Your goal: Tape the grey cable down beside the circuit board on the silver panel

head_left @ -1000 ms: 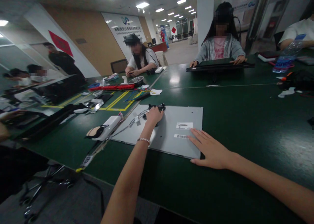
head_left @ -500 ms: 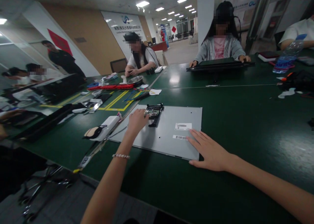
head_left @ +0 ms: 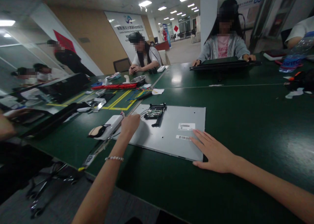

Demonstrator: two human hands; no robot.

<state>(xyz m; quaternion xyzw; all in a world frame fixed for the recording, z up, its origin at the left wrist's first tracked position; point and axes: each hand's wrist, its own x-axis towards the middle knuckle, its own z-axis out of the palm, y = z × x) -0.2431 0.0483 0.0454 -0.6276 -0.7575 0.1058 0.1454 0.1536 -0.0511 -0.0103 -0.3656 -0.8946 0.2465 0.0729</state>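
A flat grey display panel (head_left: 169, 145) with two white labels lies on the green table. On its upper part rests a circuit board (head_left: 155, 112) with black brackets. My left hand (head_left: 130, 124), fingers closed, is over the panel's left side, left of the board. A thin cable (head_left: 144, 112) runs between those fingers and the board; the fingertips are partly hidden. My right hand (head_left: 216, 152) lies with fingers spread at the panel's lower right corner, fingertips touching its surface near the labels.
Left of the panel lie a white case (head_left: 111, 124) and a beige-and-black rounded item (head_left: 98, 131). Farther off are a red strip (head_left: 115, 86), a metal bowl (head_left: 138, 80) and loose wires. Opposite, a person holds a black screen (head_left: 225, 66). A bottle (head_left: 295, 55) stands far right.
My left hand has drawn back from the circuit board toward the left and closed, uncovering the board and the cable. My right hand stays on the panel. The view shifts slightly.
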